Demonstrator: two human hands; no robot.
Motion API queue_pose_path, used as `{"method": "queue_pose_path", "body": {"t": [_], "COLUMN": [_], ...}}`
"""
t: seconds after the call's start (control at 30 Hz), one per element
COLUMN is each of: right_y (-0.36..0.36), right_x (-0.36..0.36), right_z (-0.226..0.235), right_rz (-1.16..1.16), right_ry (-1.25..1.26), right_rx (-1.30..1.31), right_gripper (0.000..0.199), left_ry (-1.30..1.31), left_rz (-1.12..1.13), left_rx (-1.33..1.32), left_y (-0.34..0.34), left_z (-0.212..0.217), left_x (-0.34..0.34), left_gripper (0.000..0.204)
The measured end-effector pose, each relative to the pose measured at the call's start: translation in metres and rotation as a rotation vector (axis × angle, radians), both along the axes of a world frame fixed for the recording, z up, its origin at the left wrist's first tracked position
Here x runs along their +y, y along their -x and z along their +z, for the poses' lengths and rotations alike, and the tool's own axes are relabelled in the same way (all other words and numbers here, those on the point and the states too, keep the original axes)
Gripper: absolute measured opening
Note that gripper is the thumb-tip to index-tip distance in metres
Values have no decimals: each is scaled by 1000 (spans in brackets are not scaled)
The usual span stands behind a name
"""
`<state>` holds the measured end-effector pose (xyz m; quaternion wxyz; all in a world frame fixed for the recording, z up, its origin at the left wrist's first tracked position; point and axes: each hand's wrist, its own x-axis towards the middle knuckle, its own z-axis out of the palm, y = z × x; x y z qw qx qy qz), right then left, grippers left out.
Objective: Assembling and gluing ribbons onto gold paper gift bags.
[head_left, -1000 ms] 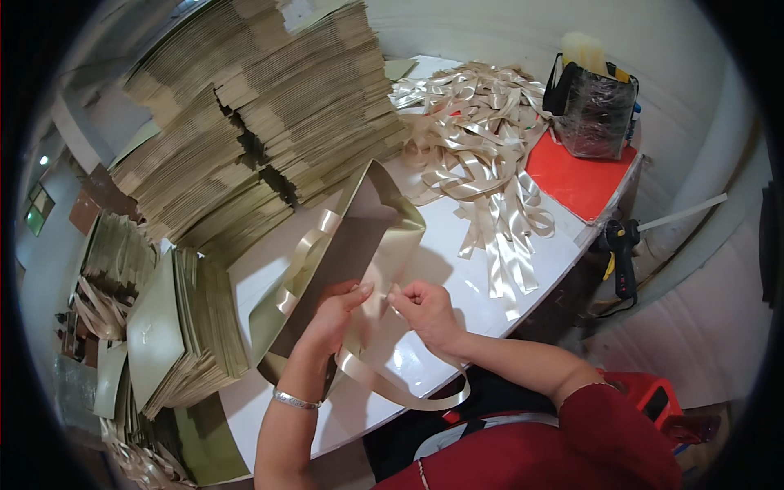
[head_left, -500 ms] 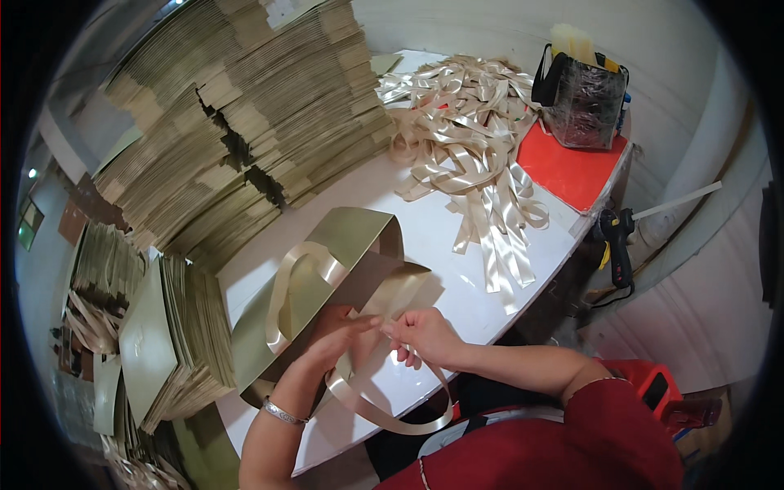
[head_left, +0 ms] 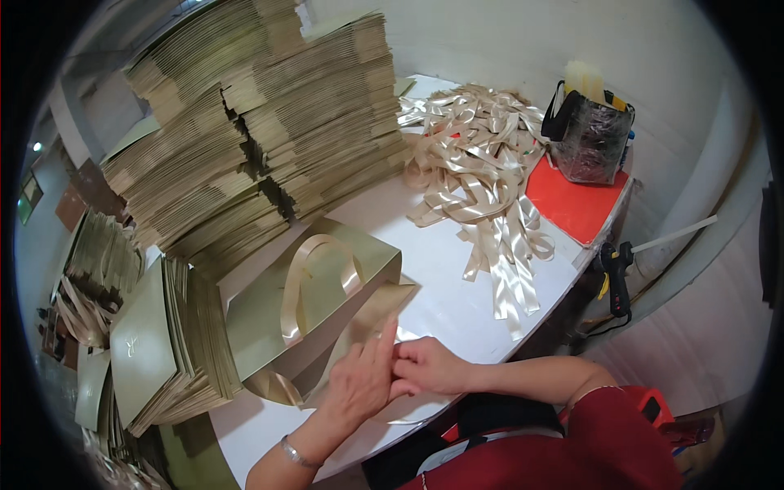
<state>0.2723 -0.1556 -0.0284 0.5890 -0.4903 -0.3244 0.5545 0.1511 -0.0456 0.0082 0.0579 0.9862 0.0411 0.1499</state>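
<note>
A gold-green paper bag (head_left: pixel 322 282) lies tilted on the white table, its mouth toward me. A cream satin ribbon handle (head_left: pixel 291 286) arches over its far panel. My left hand (head_left: pixel 359 382) is over the bag's near panel, back upward, fingers stretched out and meeting the right hand. Beside it, my right hand (head_left: pixel 431 365) is closed, its fingers curled against the left palm. Whatever it pinches is hidden between the two hands. Below them, only a thin strip of another ribbon shows near the table edge.
Tall stacks of flat bags (head_left: pixel 269 122) stand behind; more folded bags (head_left: pixel 175 343) are at left. A heap of cream ribbons (head_left: pixel 482 180) lies at back right, near a red sheet (head_left: pixel 576 200) and a plastic-wrapped holder (head_left: pixel 592 135). A glue gun (head_left: pixel 616 273) hangs off the right edge.
My left hand has come out of the bag's mouth toward me and over to the right hand. The bag has settled lower, and the near ribbon loop has dropped mostly from sight.
</note>
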Motion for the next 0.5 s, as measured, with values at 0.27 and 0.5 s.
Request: {"method": "queue_pose_path", "body": {"t": [0.27,0.5], "right_y": [11,12], "right_x": [19,130], "right_z": [21,20], "right_rz": [380,574], "right_ry": [-198,-479], "right_rx": [-870,-1605], "right_gripper": [18,33], "left_ry": [1276,1825], "left_rz": [407,631], "left_rx": [-96,-435], "left_y": [89,102], "left_z": [-16,-55], "left_x": [-1,-1], "left_gripper": [33,16]}}
